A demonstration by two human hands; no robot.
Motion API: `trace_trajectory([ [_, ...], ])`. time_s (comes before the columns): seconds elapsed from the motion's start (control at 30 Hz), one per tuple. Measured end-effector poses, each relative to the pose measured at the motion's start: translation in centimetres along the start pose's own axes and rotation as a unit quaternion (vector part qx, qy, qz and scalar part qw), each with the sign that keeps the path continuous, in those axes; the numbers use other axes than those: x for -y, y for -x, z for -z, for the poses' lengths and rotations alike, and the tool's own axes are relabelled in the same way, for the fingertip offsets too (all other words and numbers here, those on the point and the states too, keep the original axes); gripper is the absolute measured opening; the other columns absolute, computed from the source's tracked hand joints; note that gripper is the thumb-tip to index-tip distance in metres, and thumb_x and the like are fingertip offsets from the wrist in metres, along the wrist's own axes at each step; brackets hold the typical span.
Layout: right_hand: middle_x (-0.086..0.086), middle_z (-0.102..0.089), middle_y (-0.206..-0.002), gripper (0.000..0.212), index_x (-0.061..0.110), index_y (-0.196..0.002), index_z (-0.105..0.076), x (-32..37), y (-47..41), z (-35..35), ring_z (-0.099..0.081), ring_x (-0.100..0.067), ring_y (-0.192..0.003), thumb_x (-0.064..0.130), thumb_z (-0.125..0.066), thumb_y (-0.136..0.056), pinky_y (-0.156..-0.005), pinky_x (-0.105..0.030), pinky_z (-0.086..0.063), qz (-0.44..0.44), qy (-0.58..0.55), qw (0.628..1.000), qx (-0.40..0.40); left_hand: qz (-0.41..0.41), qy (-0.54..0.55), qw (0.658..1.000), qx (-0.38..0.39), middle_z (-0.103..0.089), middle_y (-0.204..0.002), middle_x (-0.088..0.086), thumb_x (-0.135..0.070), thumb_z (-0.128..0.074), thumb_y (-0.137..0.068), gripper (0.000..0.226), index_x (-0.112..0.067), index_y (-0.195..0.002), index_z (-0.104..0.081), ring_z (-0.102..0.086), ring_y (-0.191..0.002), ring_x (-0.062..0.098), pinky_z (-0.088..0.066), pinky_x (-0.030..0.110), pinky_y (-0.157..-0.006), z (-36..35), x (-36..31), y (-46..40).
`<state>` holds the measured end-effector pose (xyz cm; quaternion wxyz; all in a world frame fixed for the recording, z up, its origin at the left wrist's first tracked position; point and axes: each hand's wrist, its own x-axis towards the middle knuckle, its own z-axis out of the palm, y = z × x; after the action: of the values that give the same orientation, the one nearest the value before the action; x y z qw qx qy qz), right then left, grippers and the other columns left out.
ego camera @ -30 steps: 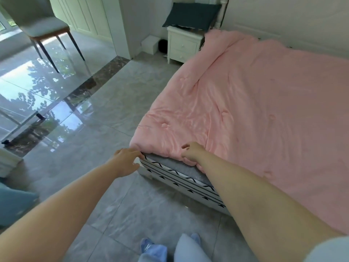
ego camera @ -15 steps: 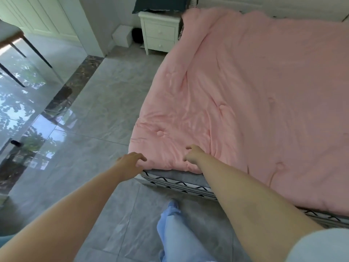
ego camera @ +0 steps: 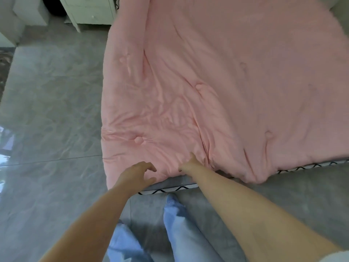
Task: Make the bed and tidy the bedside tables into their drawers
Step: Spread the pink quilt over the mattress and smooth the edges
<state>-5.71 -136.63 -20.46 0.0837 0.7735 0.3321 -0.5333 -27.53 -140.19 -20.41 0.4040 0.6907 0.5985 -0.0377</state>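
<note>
Two hands: right hand [ego camera: 190, 164] gripped pink quilt [ego camera: 226, 82] at bed's foot edge; left hand [ego camera: 137, 173] spread, holding nothing.
Left: wrinkles, bedside table [ego camera: 90, 11].

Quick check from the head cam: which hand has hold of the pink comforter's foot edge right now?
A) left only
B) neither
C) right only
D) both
C: the right hand is dug into the bunched edge of the pink comforter, with folds running out from its grip, while the left hand hovers with spread fingers just short of the corner, holding nothing.
</note>
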Motion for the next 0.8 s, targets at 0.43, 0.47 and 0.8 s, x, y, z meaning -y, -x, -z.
trace_trajectory([
  [0.43,0.003,-0.049,-0.109,0.093,0.053,-0.148,0.001,-2.7,-10.7,-5.1,-0.052,-0.018,-0.075,0.005,-0.047,-0.086,-0.075,-0.041,-0.055,-0.058,-0.418,0.886,-0.192,-0.133,-0.293,0.942,-0.096,-0.058,-0.086,0.004,-0.023,-0.093,-0.032,0.067,-0.015,-0.090,-0.061,-0.059,-0.080,0.029,-0.048,0.051,-0.076,-8.5,10.8,-11.1],
  [0.47,-0.001,-0.052,-0.115,0.080,0.048,-0.151,-0.005,-2.2,-10.9,-5.7,-0.054,-0.021,-0.083,0.012,-0.045,-0.091,-0.079,-0.040,-0.054,-0.062,-0.409,0.888,-0.201,-0.134,-0.279,0.945,-0.107,-0.058,-0.081,0.004,-0.022,-0.091,-0.032,0.064,-0.015,-0.087,-0.060,-0.058,-0.075,0.029,-0.048,0.043,-0.068,-8.2,11.5,-11.1],
  [0.8,-0.017,-0.041,-0.142,0.051,0.005,-0.143,-0.033,5.2,-4.3,-21.2,-0.046,-0.036,-0.126,0.012,-0.040,-0.093,-0.101,-0.041,-0.044,-0.015,-0.058,0.994,-0.087,0.085,-0.179,0.975,-0.096,-0.062,-0.081,0.001,0.000,-0.070,-0.046,0.048,-0.020,-0.089,-0.067,-0.058,-0.076,0.035,-0.046,0.039,-0.058,-4.4,24.2,-1.8],
])
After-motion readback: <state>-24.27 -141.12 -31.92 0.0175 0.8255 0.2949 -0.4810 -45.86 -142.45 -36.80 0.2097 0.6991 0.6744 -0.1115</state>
